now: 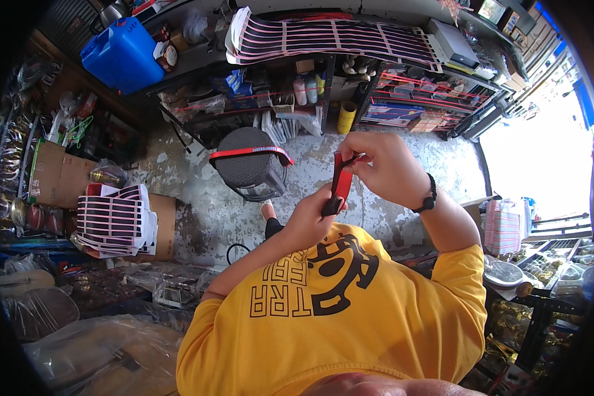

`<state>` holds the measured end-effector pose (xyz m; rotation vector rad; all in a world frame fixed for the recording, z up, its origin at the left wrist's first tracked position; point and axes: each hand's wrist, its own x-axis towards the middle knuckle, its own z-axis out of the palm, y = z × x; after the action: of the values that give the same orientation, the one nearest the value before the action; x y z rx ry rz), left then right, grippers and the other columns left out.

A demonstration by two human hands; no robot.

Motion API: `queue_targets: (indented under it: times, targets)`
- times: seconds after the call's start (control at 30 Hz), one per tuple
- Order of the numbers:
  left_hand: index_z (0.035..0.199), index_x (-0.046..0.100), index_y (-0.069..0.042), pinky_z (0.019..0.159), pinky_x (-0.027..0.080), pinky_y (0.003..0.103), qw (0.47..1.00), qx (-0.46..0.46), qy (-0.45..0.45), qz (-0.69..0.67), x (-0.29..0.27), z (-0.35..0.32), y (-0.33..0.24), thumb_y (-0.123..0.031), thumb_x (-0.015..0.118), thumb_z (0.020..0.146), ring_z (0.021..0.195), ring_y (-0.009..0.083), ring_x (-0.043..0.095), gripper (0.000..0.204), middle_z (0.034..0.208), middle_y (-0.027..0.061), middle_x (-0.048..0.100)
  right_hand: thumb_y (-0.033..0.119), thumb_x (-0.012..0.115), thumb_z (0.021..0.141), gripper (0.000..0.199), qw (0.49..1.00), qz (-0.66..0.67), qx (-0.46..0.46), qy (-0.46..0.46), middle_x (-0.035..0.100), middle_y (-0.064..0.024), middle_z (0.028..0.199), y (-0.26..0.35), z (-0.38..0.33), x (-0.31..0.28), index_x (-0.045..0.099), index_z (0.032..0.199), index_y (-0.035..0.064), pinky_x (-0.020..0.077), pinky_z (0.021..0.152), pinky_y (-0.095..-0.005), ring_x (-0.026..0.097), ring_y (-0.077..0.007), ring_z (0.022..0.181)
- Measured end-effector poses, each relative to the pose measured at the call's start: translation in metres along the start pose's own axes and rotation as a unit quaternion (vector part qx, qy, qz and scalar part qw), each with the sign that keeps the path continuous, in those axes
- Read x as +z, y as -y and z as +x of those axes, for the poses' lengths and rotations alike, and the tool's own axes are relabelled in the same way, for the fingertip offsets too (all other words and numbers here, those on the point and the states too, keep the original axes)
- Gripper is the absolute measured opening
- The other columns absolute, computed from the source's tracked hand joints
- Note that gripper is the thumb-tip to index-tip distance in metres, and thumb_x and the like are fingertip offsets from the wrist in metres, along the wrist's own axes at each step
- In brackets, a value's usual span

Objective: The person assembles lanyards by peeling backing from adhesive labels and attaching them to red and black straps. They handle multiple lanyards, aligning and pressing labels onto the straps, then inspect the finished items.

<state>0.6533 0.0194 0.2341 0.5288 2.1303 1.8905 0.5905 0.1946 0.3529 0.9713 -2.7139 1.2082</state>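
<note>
Before shelves [327, 99] holding bottles [300, 91], left hand [312, 214] and right hand [391, 170] are closed on a red-black strip [347, 181]

both forearms [265, 254] angle inward, right fingers [365, 173] pinched beyond the curled left fingers [321, 197].

Far side: blue jerrycan [124, 59] at the left of the counter, flat grey box [453, 43] toward its right; in the shelving [328, 86] below, small bottles [300, 91] stand side by side, and a yellow cylinder [346, 117] is upright between two shelf units. Left side — brown cardboard [63, 177] near a bright green item [80, 130], with clear plastic wrapping [105, 353] lower down. Right side — pink checked bag [503, 228] near a round pale dish [501, 272]; floor [185, 165] grey, patchy and worn; strong daylight from the upper right.
</note>
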Motion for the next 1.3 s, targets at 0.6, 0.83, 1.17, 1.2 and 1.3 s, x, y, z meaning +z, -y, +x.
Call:
queue_targets:
  times: [0.6,0.83,1.17,1.2,1.3]
  targets:
    - [0.117,0.052,-0.003,0.065,0.047,0.032,0.996,0.015,-0.084,0.026,0.0,0.004,0.001,0.001,0.051,0.086,0.071,0.0263,0.063,0.031,0.08,0.0125,0.061,0.018,0.074,0.077,0.067,0.974,0.177,0.082,-0.111,0.061,-0.0185,0.118,0.003,0.003,0.051,0.042,0.135,0.0101,0.0515,0.081,-0.0313,0.066,-0.0282,0.098]
    - [0.119,0.048,-0.002,0.066,0.048,0.038,0.987,0.027,-0.115,0.106,0.0,0.003,-0.006,0.0,0.052,0.084,0.081,0.0399,0.063,0.035,0.086,0.0214,0.062,0.009,0.064,0.083,0.051,0.971,0.148,0.07,-0.172,0.063,-0.0155,0.097,0.0,0.007,0.078,0.047,0.131,0.0106,0.0492,0.068,-0.0335,0.061,-0.0261,0.072]
    - [0.112,0.05,0.001,0.064,0.047,0.038,0.988,0.015,-0.145,0.058,-0.002,0.005,-0.007,-0.001,0.051,0.085,0.081,0.0403,0.063,0.027,0.083,0.0203,0.061,0.014,0.061,0.09,0.051,0.909,0.391,0.007,-0.145,0.061,-0.0171,0.116,-0.01,0.012,0.078,0.041,0.136,0.0031,0.0465,0.085,-0.0293,0.061,-0.0205,0.101]
    - [0.112,0.05,0.002,0.065,0.047,0.038,0.989,0.002,-0.143,0.025,-0.003,0.006,-0.007,0.0,0.051,0.085,0.081,0.041,0.062,0.027,0.083,0.0204,0.061,0.017,0.061,0.091,0.054,0.872,0.462,0.008,-0.158,0.057,-0.0181,0.124,-0.011,0.012,0.076,0.038,0.138,0.0001,0.0433,0.091,-0.0285,0.055,-0.0208,0.114]
    - [0.112,0.05,0.0,0.062,0.046,0.034,0.987,0.034,-0.155,0.014,-0.001,0.006,-0.005,-0.001,0.05,0.088,0.073,0.0318,0.063,0.024,0.079,0.0156,0.061,0.021,0.061,0.092,0.06,0.929,0.334,0.073,-0.14,0.054,-0.0188,0.131,-0.012,0.009,0.073,0.034,0.14,-0.0014,0.0413,0.096,-0.0275,0.053,-0.0206,0.12]
